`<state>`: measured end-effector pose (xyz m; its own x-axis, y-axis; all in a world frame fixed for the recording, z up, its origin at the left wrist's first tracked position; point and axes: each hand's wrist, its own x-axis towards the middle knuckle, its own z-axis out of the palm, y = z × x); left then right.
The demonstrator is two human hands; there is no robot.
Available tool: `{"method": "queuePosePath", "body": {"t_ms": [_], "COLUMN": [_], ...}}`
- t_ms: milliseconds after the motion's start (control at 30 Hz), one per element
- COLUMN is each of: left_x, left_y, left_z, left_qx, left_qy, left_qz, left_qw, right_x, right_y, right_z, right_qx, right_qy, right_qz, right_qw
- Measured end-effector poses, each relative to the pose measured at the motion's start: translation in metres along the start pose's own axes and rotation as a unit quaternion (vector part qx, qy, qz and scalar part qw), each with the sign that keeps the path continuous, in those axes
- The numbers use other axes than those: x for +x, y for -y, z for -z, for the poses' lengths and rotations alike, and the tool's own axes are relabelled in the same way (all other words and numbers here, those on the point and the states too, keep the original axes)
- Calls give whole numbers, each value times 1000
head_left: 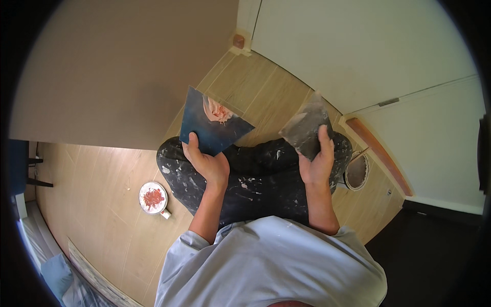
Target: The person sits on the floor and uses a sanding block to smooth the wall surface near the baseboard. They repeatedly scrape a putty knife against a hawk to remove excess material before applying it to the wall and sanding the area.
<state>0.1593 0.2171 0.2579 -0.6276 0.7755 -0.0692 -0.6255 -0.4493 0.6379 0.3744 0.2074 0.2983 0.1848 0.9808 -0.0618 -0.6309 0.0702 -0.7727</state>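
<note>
My left hand (204, 163) grips a dark blue flat square plate (203, 134), with a smear of pale pink paste (217, 107) streaked with orange-red on its upper part. My right hand (319, 161) holds a grey, stained flat blade (305, 129), thumb across its face. The two plates are apart, raised over my paint-spattered black trousers (255, 199). To my left on the floor stands a round pot (152, 197) with a handle, white inside with red material in its middle. By my right knee is a stained round container (357, 171) with a stick in it.
Around me are a wooden-plank floor (102, 215), a beige panel (117, 66) in front left, white cupboard doors (368, 46) at right with a wooden strip (379, 156) along the bottom, a dark surface (424, 245) at lower right, and blue fabric (57, 276) at lower left.
</note>
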Motion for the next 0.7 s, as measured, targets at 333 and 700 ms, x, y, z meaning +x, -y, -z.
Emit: {"method": "queuePosePath", "body": {"t_ms": [333,700], "left_x": [-18,-40], "left_y": [12,12], "left_z": [-43,-32], "left_qx": [178,400], "left_qy": [77,273], "left_qz": [-55,-138], "left_qw": [979,864], "right_x": [-2,5], "right_y": [-23,-27], "right_z": [-31,-26], "right_qx": [-44,-32], "right_qy": [-3,-30], "right_qz": [-1,-11], "right_qw": [999,999]}}
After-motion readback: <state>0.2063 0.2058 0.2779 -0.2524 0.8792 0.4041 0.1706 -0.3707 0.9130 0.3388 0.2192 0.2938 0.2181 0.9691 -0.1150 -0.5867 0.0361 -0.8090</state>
